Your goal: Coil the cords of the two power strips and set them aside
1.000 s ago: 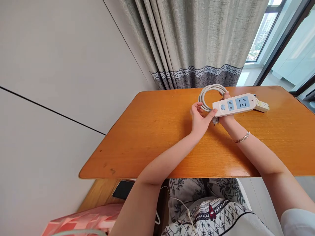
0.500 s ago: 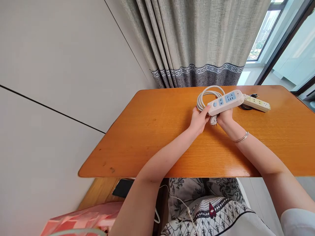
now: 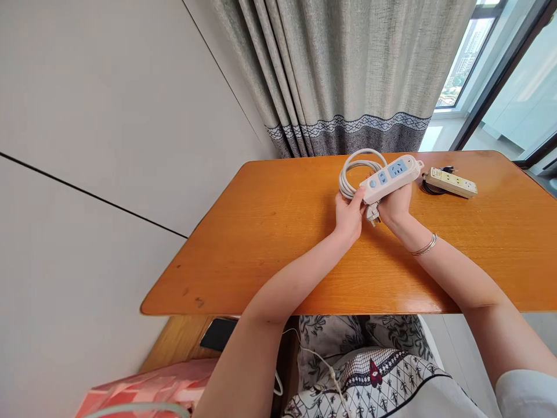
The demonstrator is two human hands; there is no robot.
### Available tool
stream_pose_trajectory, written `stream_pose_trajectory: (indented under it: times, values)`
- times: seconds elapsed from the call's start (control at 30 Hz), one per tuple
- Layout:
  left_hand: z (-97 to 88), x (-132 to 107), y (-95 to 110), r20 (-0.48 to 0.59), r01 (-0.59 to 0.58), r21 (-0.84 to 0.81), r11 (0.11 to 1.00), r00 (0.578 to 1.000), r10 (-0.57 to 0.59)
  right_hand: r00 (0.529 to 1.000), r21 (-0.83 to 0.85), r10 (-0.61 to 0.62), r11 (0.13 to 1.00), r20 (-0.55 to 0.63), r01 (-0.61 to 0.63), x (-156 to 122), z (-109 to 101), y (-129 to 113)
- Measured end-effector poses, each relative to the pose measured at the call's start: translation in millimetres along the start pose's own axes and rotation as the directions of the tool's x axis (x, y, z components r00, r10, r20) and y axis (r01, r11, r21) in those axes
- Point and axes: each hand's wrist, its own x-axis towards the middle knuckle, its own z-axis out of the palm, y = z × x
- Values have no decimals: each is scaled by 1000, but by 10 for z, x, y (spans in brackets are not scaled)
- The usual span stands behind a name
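An orange wooden table w/ rounded corners is seen, its far edge set against the curtain. On its far right, a cream power strip is laid flat, w/ a dark coiled cord just beside it at its left end. Small dark marks are noted near the table's near-left corner.

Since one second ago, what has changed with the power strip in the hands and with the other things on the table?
Both hands carried the white power strip and its coiled cable leftward, clear of the yellow power strip, which it partly hid before. The left hand closed from a loose touch onto the strip's end. The right hand kept its grip; the yellow strip and table stayed put.
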Motion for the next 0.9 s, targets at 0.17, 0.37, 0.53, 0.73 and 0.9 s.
stream_pose_trajectory:
  times: [0.17, 0.37, 0.53, 0.73, 0.9]
  values:
    - [-7, 29, -3, -16, -72, -19, 997, 997, 72, 987, 91, 114, 988, 116, -124, -175, 97, -103]
    - [-53, 55, 21, 26, -158, 76, 985, 987, 156, 994, -140, 81, 988, 75, -70, -125, 23, -58]
    - [-87, 253, 331, 16, -50, 143, 989, 999, 48, 974, -191, 131, 977, 183, -96, 73, -68, -202]
    - [-105, 375, 644, 18, 45, 311, 949, 998, -53, 850, -303, 399, 904, 343, -302, 140, -146, -402]
    - [-92, 316, 622, 99, 46, 367, 929, 991, -89, 809, -367, 485, 857, 332, -362, 157, -199, -393]
